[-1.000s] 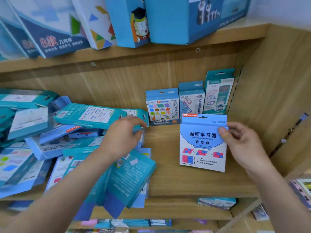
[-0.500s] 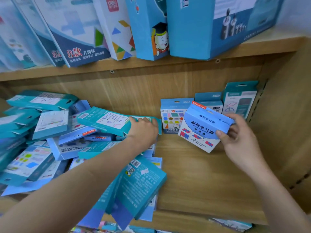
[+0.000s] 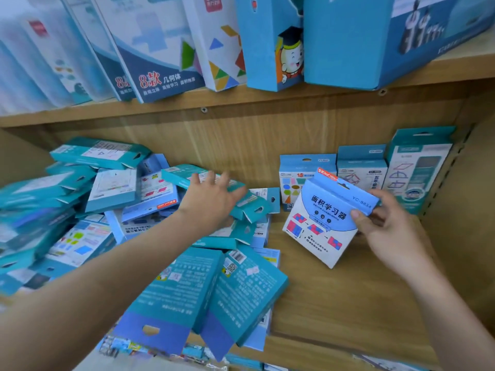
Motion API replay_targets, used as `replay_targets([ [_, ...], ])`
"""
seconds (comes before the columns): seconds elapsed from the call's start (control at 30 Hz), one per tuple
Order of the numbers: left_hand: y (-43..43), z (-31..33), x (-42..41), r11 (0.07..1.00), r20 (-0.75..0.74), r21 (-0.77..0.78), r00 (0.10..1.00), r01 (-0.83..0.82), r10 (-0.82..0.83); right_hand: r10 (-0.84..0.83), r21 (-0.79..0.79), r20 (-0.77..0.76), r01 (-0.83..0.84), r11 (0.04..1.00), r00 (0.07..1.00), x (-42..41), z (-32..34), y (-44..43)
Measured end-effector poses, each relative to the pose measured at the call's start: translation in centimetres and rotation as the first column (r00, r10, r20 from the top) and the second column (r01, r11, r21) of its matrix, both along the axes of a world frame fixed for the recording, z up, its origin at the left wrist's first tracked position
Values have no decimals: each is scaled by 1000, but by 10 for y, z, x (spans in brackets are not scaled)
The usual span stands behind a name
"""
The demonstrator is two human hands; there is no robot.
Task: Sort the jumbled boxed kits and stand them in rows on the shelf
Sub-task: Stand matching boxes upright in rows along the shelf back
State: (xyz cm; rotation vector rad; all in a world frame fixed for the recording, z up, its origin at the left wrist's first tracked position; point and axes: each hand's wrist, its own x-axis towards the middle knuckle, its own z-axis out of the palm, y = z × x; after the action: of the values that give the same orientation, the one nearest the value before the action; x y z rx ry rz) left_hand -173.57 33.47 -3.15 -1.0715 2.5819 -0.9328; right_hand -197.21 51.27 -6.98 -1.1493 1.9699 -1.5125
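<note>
we are partway into the placing step: our right hand (image 3: 388, 231) grips a white-and-blue kit (image 3: 325, 223) by its upper right corner, thumb on the front face, fingers curled behind. the box is tilted, its top leaning toward the back right corner of the shelf (image 3: 348, 303), and its lower corner looks to be at or just above the board; we cannot tell if it touches. behind it, three boxes stand upright against the back panel in a short row (image 3: 361, 170) that ends at the right side wall.

our left hand (image 3: 211, 202) lies flat, fingers spread, on a teal box (image 3: 249, 204) at the top of the jumbled pile (image 3: 107, 210) that fills the left half of the shelf and spills over its front edge. it presses down rather than grasps; nothing is closed in it.

next, we judge, the held kit needs turning upright and setting down square in front of the standing row, face forward, without knocking those boxes. the left hand should then pick out a matching kit while keeping the overhanging boxes (image 3: 214, 298) from sliding off the front edge.
</note>
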Motion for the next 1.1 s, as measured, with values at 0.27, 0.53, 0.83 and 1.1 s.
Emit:
replay_targets([
  [0.27, -10, 3, 2, 975, -40, -74, 976, 209, -212, -25, -21, 374, 35, 999, 927, 7, -13, 7],
  [0.53, 94, 27, -22, 542, -244, -142, 502, 828, -830, -305, -136, -200, 282, 950, 931, -5, 20, 41],
  [0.83, 146, -56, -90, 503, -176, 0, 495, 864, -851, -361, -207, -431, 299, 932, 827, -6, 32, 75],
  [1.1, 104, -20, -66, 659, -354, 482, 816, 577, -457, -260, -300, -68, 229, 926, 963, 13, 16, 64],
])
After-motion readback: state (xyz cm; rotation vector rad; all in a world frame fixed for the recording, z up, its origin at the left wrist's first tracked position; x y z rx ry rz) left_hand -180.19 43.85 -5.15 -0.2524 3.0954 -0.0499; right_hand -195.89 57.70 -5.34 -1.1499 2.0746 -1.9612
